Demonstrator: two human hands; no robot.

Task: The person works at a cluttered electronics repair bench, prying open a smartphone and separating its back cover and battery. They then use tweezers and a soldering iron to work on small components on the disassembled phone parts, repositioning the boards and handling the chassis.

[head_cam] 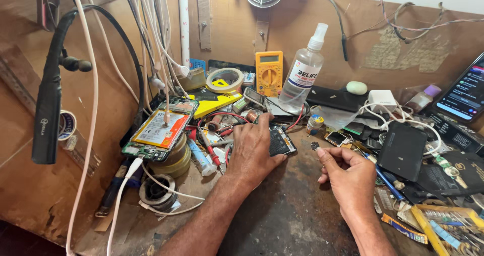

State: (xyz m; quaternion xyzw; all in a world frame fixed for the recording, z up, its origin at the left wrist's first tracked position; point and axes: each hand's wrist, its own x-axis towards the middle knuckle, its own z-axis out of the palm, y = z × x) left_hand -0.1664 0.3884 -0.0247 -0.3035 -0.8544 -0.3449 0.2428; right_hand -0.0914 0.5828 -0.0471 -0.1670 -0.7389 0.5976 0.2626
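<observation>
On the cluttered worktop [282, 210] I have both hands down among phone parts. My left hand [252, 150] lies palm down, fingers spread and loose, over an opened phone [280, 141] with its insides showing; the fingertips press the phone's left part, gripping nothing. My right hand [348, 173] sits just to the right of it, fingers curled, with a tiny dark chip [315, 146] pinched at the tip of thumb and forefinger, held slightly above the worktop and just beside the phone's right edge. To the left, another open phone [161, 130] with an orange battery rests tilted on tape rolls [177, 157], a white cable [133, 167] plugged into its lower end. Behind my hands stand a yellow multimeter [268, 73] and a clear spray bottle [302, 72]. To the right lie a black back cover [402, 150] and a blue pen [385, 178], near my right hand.
</observation>
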